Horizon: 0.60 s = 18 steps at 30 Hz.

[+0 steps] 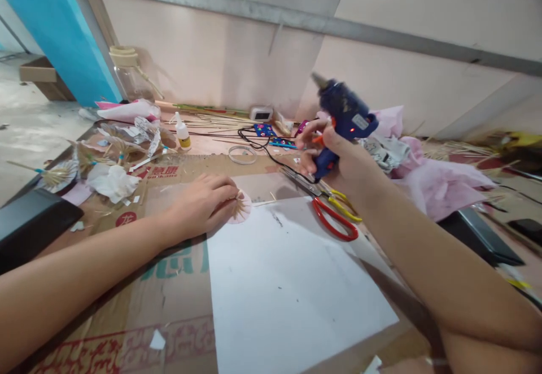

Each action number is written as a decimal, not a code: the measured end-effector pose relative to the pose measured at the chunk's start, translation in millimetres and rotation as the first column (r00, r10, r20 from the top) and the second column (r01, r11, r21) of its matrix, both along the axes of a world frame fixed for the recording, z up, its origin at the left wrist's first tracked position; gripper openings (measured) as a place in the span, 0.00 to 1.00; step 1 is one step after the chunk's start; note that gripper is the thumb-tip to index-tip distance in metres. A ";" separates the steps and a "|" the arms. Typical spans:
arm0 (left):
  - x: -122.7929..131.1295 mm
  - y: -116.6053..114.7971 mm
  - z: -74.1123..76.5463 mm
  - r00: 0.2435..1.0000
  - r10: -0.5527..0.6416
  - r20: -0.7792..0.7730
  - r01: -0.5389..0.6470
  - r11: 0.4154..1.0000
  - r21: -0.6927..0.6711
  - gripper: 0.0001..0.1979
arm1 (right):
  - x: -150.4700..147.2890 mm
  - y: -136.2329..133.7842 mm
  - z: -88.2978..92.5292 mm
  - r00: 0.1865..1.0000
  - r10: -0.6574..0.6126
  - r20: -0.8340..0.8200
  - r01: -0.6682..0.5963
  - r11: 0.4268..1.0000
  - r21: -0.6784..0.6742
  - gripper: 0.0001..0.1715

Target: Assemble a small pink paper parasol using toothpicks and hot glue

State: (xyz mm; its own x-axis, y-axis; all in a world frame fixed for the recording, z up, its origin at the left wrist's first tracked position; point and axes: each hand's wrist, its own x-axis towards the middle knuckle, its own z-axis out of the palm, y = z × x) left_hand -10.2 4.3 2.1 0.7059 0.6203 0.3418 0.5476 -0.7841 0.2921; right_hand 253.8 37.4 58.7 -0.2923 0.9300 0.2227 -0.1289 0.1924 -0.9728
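Observation:
My right hand [334, 159] is closed round the grip of a dark blue hot glue gun [345, 115], held up above the table with its nozzle pointing up and left; a red light glows on its side. My left hand [203, 201] rests on the cardboard, its fingers curled and pinched on a small pink paper umbrella [241, 209] with thin wooden ribs, lying at the top left corner of a white sheet [288, 289].
Red-handled scissors [334, 221] and yellow-handled ones [345, 204] lie right of the sheet. A small glue bottle [183, 135], a tape ring [242, 155], black cables, bamboo sticks, crumpled paper and finished umbrellas [55, 176] crowd the back and left. Pink tissue [440, 182] lies right.

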 end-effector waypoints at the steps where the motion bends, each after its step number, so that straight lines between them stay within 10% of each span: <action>1: -0.2 0.5 -0.2 1.000 0.012 0.003 -0.012 1.000 0.006 0.15 | 3.7 -3.6 -5.0 1.000 0.013 0.025 -0.014 1.000 0.003 0.23; 8: -3.4 8.2 -4.7 0.999 0.034 0.029 -0.032 0.998 -0.054 0.16 | 32.7 -13.2 -38.7 0.919 0.312 0.241 -0.279 0.947 -0.161 0.22; 18: -1.3 11.3 -4.1 0.998 0.043 0.052 -0.037 0.993 -0.108 0.14 | 33.9 -10.4 -51.4 0.587 0.204 0.784 -0.073 0.977 -0.199 0.31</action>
